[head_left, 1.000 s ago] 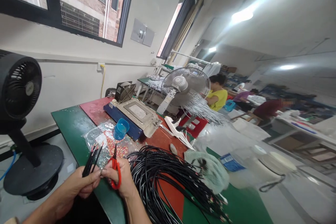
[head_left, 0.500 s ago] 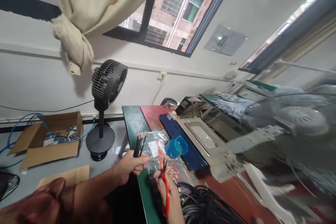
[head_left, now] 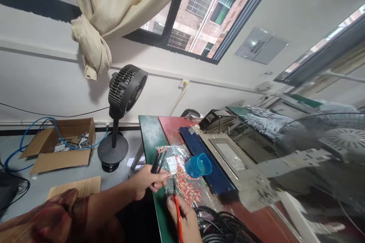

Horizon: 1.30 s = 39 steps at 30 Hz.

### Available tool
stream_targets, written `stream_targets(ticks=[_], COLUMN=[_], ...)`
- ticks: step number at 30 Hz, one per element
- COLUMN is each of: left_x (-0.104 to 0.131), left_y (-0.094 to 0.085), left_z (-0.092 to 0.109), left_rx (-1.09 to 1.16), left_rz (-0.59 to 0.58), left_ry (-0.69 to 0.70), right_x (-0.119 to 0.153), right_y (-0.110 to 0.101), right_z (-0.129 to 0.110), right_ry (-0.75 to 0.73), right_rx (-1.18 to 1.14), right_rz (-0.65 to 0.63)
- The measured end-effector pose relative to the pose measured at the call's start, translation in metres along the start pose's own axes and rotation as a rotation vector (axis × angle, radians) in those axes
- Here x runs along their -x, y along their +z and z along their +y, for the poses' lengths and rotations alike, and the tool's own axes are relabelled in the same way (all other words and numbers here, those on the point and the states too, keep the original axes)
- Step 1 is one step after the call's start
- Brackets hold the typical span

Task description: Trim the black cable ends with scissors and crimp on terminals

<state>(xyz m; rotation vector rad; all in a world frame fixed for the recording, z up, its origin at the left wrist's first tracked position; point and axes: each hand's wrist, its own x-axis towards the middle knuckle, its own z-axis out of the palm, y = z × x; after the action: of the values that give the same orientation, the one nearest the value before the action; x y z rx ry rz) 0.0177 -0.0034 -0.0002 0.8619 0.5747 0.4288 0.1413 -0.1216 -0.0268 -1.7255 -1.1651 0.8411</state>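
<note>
Head view: black wires (head_left: 155,162), coloured ends up, clamped in left hand's (head_left: 152,178) fingers; red and yellow snippets (head_left: 186,188) scattered mid-bench (head_left: 151,136); red-handled scissors (head_left: 178,214) gripped by right hand's (head_left: 188,222) fingers; cable heap (head_left: 224,224), near right, unheld, seemingly left.

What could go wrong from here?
The scissors in the right hand point toward the left hand; a slip might nick its fingers. The blue cup sits close beside the small red and yellow bits, so a bump could tip it or scatter them.
</note>
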Motion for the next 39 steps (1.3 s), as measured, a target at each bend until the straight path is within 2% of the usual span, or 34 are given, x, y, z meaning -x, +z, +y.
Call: stream_targets(ticks=[3,12,23,31,37,39], left_x=[0.0,-0.001,-0.004,-0.005,-0.008,-0.01], left_y=[-0.001,0.001,0.002,0.006,0.002,0.0], left_z=[0.001,0.005,0.007,0.008,0.003,0.002], left_rx=[0.016,0.071,-0.015,-0.076,-0.15,-0.175], left_rz=[-0.006,-0.051,0.02,0.026,0.004,-0.006], left_ry=[-0.02,-0.019,-0.042,-0.027,-0.02,-0.03], right_x=[0.001,0.001,0.0,-0.001,0.0,0.0], right_y=[0.004,0.003,0.003,-0.009,-0.004,-0.005], right_z=[0.003,0.007,0.009,0.007,0.006,0.003], right_ry=[0.003,0.013,0.01,0.044,0.036,0.038], right_rx=[-0.006,0.001,0.052,0.12,0.087,0.084], right_rz=[0.052,0.038,0.078,-0.035,0.071,0.04])
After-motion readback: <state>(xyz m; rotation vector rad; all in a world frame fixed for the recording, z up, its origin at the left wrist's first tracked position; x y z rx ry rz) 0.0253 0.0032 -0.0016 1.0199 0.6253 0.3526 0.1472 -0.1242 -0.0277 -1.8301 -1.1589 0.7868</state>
